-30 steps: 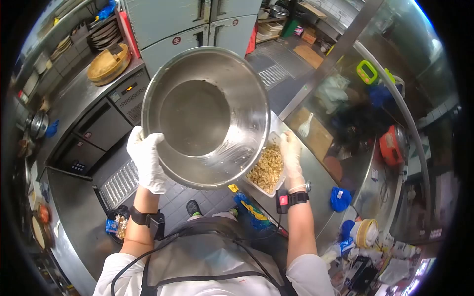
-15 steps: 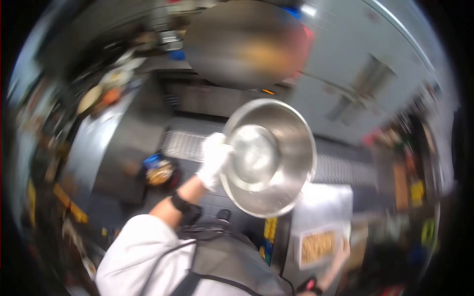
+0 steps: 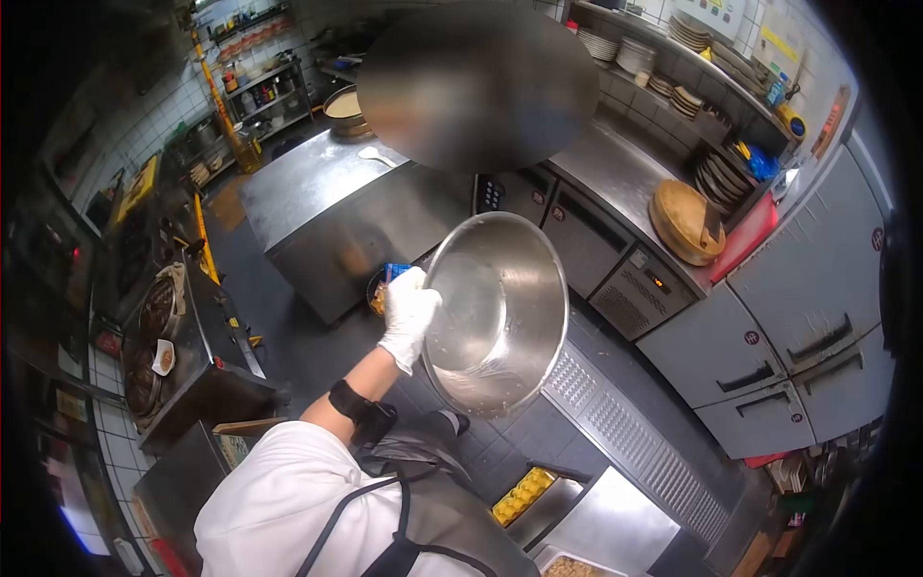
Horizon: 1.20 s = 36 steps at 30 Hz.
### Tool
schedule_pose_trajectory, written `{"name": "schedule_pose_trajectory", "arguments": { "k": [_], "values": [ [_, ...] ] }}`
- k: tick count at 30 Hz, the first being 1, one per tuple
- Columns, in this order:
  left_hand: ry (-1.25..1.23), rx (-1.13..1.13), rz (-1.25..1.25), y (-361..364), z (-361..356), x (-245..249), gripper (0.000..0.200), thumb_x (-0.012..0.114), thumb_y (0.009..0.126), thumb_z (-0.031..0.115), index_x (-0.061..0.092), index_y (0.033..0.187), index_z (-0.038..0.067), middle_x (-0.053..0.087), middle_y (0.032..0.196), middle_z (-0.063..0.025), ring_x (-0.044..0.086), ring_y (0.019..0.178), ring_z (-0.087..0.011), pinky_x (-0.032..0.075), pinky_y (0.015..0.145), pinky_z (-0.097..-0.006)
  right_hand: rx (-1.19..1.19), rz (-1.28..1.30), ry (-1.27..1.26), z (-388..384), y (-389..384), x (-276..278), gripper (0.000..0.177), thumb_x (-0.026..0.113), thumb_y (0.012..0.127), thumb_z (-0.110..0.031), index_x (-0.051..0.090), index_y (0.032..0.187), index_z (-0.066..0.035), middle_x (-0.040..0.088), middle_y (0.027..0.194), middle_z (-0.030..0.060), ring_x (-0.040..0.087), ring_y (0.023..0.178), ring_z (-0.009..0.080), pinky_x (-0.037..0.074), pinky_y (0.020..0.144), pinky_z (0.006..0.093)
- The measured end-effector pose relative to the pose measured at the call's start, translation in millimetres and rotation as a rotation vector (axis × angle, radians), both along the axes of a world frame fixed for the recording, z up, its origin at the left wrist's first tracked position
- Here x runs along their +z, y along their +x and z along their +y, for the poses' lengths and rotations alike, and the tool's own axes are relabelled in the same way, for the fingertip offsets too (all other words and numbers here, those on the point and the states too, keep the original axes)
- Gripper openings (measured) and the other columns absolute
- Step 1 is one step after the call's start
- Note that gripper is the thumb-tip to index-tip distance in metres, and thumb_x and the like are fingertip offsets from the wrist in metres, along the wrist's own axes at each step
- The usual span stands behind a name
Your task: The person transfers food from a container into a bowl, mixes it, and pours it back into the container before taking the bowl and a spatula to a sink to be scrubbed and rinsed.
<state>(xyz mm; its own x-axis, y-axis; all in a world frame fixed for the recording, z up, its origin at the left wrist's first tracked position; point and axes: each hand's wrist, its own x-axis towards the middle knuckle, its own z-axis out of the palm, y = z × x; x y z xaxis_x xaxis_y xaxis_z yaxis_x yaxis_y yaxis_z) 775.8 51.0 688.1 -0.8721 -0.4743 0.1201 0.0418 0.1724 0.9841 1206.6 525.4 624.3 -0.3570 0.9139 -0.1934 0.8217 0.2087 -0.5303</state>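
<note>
My left hand (image 3: 411,313), in a white glove, is closed on the rim of a large steel mixing bowl (image 3: 463,313). The bowl hangs above the floor in front of me, tilted so that I look into it. Its inside is shiny and wet-looking, with a few small specks and no food. My right hand is out of view. At the bottom edge, a white tray (image 3: 550,558) of light brown chopped food shows only in part.
A steel worktable (image 3: 308,183) stands ahead left, a counter with a round wooden chopping board (image 3: 678,216) ahead right. Grey fridges (image 3: 769,346) line the right. A metal floor grate (image 3: 635,442) crosses the tiles. Yellow pieces sit in a tray (image 3: 524,495) near my feet.
My view has swung round, bringing the worktable and chopping board into sight. The bowl, still in my left hand, is now more tilted. My right hand, earlier beside the food tray, has left the view.
</note>
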Motion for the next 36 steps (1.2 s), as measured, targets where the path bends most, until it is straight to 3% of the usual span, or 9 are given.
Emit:
{"name": "schedule_pose_trajectory", "arguments": {
  "k": [8,11,13,15,17,20,28,32,36],
  "values": [
    [0.070,0.183,-0.020,-57,-84,-11,0.021,0.054,0.062,-0.008,0.041,0.058,0.008,0.036,0.056,0.0015,0.035,0.051,-0.0093,0.031,0.045,-0.0295,0.423,0.504,-0.251,8,-241,-34,0.029,0.056,0.092,-0.017,0.063,0.107,0.006,0.066,0.093,0.0096,0.062,0.082,0.0155,0.050,0.077,0.0274],
    [0.073,0.233,-0.088,-95,-130,-47,0.017,0.052,0.064,-0.004,0.039,0.059,0.006,0.036,0.054,-0.0041,0.034,0.049,-0.0144,0.033,0.047,-0.0328,0.747,0.511,-0.309,-74,-411,10,0.023,0.059,0.088,-0.010,0.064,0.104,0.006,0.067,0.094,0.0099,0.062,0.087,0.0150,0.049,0.078,0.0262],
    [-0.300,0.257,-0.053,-125,-170,-101,0.012,0.052,0.065,0.000,0.041,0.061,0.004,0.040,0.056,-0.0148,0.040,0.049,-0.0281,0.036,0.049,-0.0386,0.922,0.499,-0.365,-147,-531,27,0.022,0.059,0.088,-0.010,0.066,0.104,0.004,0.067,0.096,0.0104,0.062,0.089,0.0155,0.049,0.081,0.0265],
    [-0.557,0.288,-0.115,-144,-188,-115,0.012,0.051,0.063,-0.002,0.041,0.062,0.003,0.042,0.059,-0.0165,0.042,0.052,-0.0297,0.036,0.052,-0.0397,1.120,0.461,-0.392,-238,-649,32,0.023,0.060,0.088,-0.011,0.067,0.105,0.002,0.068,0.099,0.0099,0.062,0.094,0.0148,0.048,0.084,0.0265],
    [-0.539,0.231,-0.252,-158,-203,-122,0.008,0.054,0.064,0.005,0.046,0.063,0.006,0.050,0.063,-0.0193,0.052,0.061,-0.0411,0.038,0.054,-0.0477,1.292,0.430,-0.435,-343,-753,25,0.026,0.061,0.089,-0.015,0.067,0.108,0.000,0.068,0.104,0.0103,0.062,0.098,0.0151,0.047,0.087,0.0263],
    [-0.648,0.086,-0.291,-165,-239,-146,0.008,0.055,0.065,0.007,0.048,0.062,0.008,0.052,0.061,-0.0164,0.055,0.059,-0.0377,0.040,0.053,-0.0478,1.550,0.485,-0.483,-497,-860,-2,0.030,0.062,0.088,-0.019,0.065,0.112,-0.001,0.066,0.109,0.0132,0.062,0.100,0.0200,0.047,0.088,0.0295],
    [-0.738,-0.086,-0.401,-160,-304,-150,0.007,0.055,0.060,0.006,0.049,0.057,0.008,0.052,0.058,-0.0145,0.056,0.056,-0.0355,0.044,0.052,-0.0444,1.789,0.103,0.083,-748,-996,-113,0.043,0.064,0.080,-0.034,0.063,0.109,-0.002,0.061,0.112,0.0210,0.061,0.102,0.0351,0.047,0.090,0.0411],
    [-0.753,-0.078,-0.488,-161,-313,-158,0.008,0.055,0.059,0.005,0.048,0.058,0.009,0.053,0.058,-0.0145,0.056,0.055,-0.0358,0.044,0.052,-0.0446,1.720,0.099,0.225,-783,-1016,-178,0.033,0.061,0.083,-0.028,0.064,0.099,0.000,0.063,0.103,0.0220,0.063,0.094,0.0379,0.050,0.085,0.0438],
    [-0.783,0.000,-0.503,-172,-299,-164,0.009,0.056,0.062,0.003,0.050,0.060,0.010,0.054,0.058,-0.0133,0.055,0.054,-0.0346,0.043,0.051,-0.0442,1.804,-0.006,0.208,-726,-1004,-144,0.027,0.059,0.084,-0.023,0.064,0.099,-0.002,0.064,0.102,0.0212,0.064,0.090,0.0394,0.050,0.085,0.0463]
  ]
}}
